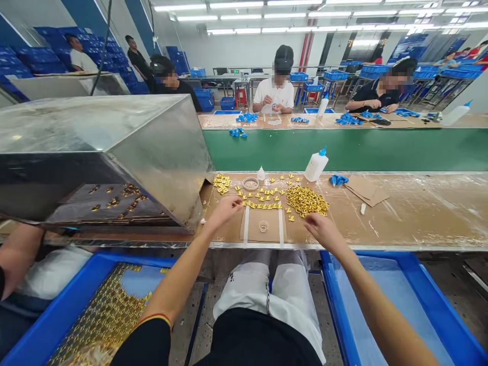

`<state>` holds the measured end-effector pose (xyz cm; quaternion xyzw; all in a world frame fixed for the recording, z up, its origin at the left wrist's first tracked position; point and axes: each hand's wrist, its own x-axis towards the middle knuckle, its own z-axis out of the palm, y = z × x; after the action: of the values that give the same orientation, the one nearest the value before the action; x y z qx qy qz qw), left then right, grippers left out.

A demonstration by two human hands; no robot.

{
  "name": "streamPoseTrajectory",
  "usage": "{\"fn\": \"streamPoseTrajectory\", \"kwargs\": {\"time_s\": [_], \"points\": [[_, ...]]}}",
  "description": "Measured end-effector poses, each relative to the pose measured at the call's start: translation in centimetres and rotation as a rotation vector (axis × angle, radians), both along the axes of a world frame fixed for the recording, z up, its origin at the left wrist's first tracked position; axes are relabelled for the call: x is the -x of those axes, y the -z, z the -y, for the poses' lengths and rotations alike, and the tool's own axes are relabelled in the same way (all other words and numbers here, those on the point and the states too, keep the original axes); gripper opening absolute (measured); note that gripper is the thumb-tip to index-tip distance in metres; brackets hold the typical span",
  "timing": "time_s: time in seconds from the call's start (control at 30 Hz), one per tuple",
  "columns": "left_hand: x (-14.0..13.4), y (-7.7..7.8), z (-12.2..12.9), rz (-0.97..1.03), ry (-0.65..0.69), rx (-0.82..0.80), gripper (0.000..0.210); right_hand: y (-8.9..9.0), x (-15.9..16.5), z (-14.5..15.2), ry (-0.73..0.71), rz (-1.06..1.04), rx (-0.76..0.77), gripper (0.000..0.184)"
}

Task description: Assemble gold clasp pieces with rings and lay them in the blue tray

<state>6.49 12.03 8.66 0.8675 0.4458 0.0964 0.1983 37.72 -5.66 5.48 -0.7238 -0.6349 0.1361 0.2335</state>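
Observation:
My left hand (227, 207) is at the left end of a row of small square gold pieces (263, 206), its fingers drawn together in a pinch. Whatever sits between those fingertips is too small to make out. Just below the pile of gold rings (307, 201) is my right hand (323, 227), with fingers curled inward and the tips partly hidden. The row lies along the top of a cardboard piece (263, 236) with two pale strips. On this cardboard rests a small clear round dish (263, 226). More square gold pieces lie scattered behind the row.
A metal hood (160, 152) bounds the left side. Behind the work stand a white squeeze bottle (316, 166), a small dropper bottle (261, 174) and a round container (250, 183). Blue trays (415, 284) flank my legs. People sit across the green belt (343, 147).

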Motion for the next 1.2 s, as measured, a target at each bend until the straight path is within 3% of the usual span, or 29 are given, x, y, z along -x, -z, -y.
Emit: {"fn": "streamPoseTrajectory", "kwargs": {"time_s": [0.17,0.3,0.5,1.03,1.2], "points": [[-7.1,3.3,-3.8,-0.148,0.224,-0.022,0.024,2.2,2.7,-11.6,-0.228,0.177,0.125,0.035],[-8.8,5.4,-4.9,-0.240,0.295,-0.030,0.017,3.8,2.7,-16.3,-0.369,0.260,0.223,0.026],[-8.5,6.6,-6.5,-0.266,0.388,-0.022,0.021,5.3,2.6,-16.9,-0.440,0.252,0.225,0.028],[-10.3,6.4,-5.9,-0.305,0.440,-0.097,0.019,6.1,2.0,-17.4,-0.468,0.248,0.114,0.025],[-10.6,6.6,-6.1,-0.326,0.462,-0.095,0.020,5.9,2.2,-17.4,-0.476,0.268,0.116,0.015]]}}
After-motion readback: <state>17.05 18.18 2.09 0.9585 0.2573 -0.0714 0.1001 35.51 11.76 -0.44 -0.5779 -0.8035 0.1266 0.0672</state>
